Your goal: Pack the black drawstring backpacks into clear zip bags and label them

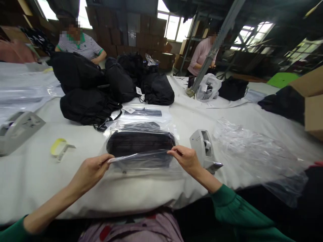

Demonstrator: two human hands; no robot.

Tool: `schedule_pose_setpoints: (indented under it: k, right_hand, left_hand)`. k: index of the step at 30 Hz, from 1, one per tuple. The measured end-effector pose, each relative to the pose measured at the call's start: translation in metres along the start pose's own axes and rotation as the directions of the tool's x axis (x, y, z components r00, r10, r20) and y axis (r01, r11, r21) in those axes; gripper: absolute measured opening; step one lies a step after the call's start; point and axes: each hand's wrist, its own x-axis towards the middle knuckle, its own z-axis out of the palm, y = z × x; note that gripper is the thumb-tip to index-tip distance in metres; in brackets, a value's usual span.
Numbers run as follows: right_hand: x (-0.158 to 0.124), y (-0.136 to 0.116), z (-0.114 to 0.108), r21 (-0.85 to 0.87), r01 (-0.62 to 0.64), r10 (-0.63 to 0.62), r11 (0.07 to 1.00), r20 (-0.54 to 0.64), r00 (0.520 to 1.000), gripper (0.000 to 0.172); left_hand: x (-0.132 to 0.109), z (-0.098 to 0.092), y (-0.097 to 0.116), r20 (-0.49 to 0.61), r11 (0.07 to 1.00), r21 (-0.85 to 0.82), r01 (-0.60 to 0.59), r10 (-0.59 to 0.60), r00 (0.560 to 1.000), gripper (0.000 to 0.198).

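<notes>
My left hand [94,169] pinches the left corner of a clear plastic bag [141,164], and my right hand [186,158] pinches its right side. Between them the bag's near edge is stretched taut and lifted a little off the table. Inside or under the plastic lies a black fabric bag [141,143], flat on the white table; the film's glare blurs its details. Just behind it is another clear plastic sleeve [164,112] with dark printing. A grey tape dispenser [205,148] stands close to my right hand.
Several black bags [88,104] with white tags are heaped behind. Crumpled clear plastic bags [252,151] spread over the right side. A yellow tape roll [58,146] and another grey dispenser [22,131] are at left. A metal post [214,47] rises beyond; two people stand across the table.
</notes>
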Motion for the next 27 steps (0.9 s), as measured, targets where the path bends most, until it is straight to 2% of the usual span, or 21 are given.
schedule_pose_setpoints:
  k: [3, 7, 9, 11, 13, 15, 18, 21, 24, 27]
  right_hand:
    - [0.01, 0.005, 0.003, 0.034, -0.027, 0.03, 0.999, -0.087, 0.996, 0.036]
    - [0.022, 0.012, 0.007, 0.077, -0.021, 0.036, 0.997, -0.207, 0.978, 0.032]
    - [0.027, 0.016, 0.008, 0.113, 0.009, 0.018, 0.994, -0.229, 0.973, 0.043]
    - [0.03, 0.017, 0.009, 0.139, 0.03, -0.002, 0.99, -0.202, 0.979, 0.05]
    - [0.032, 0.017, 0.009, 0.149, 0.029, -0.003, 0.988, -0.171, 0.985, 0.042]
    - [0.032, 0.016, 0.009, 0.152, 0.021, 0.005, 0.988, -0.166, 0.986, 0.038]
    - [0.032, 0.011, 0.01, 0.146, 0.015, 0.011, 0.989, -0.176, 0.984, 0.039]
    - [0.033, 0.007, 0.011, 0.132, 0.002, 0.022, 0.991, -0.185, 0.982, 0.039]
    - [0.033, 0.008, 0.008, 0.115, -0.013, 0.034, 0.993, -0.186, 0.982, 0.039]
    - [0.031, 0.017, -0.005, 0.133, -0.035, 0.052, 0.991, -0.129, 0.99, 0.036]
  left_hand:
    - [0.025, -0.01, -0.012, -0.044, 1.0, -0.014, 0.026, -0.027, 0.999, 0.032]
    - [0.04, -0.017, -0.026, -0.082, 0.999, 0.022, 0.033, -0.031, 0.996, 0.035]
    - [0.042, -0.02, -0.029, -0.117, 0.998, 0.057, 0.027, -0.02, 0.993, 0.034]
    - [0.042, -0.022, -0.025, -0.198, 0.992, 0.121, -0.03, 0.054, 0.979, 0.03]
    - [0.041, -0.019, -0.011, -0.337, 0.962, 0.254, -0.096, 0.182, 0.924, 0.022]
    - [0.042, -0.008, 0.012, -0.427, 0.902, 0.404, -0.153, 0.334, 0.84, 0.027]
    - [0.055, 0.021, 0.05, -0.386, 0.809, 0.517, -0.281, 0.513, 0.767, 0.045]
    - [0.082, 0.047, 0.072, -0.302, 0.768, 0.526, -0.366, 0.571, 0.763, 0.044]
    - [0.108, 0.057, 0.071, -0.227, 0.765, 0.502, -0.404, 0.567, 0.792, 0.024]
    - [0.122, 0.054, 0.058, -0.189, 0.734, 0.506, -0.453, 0.607, 0.772, 0.019]
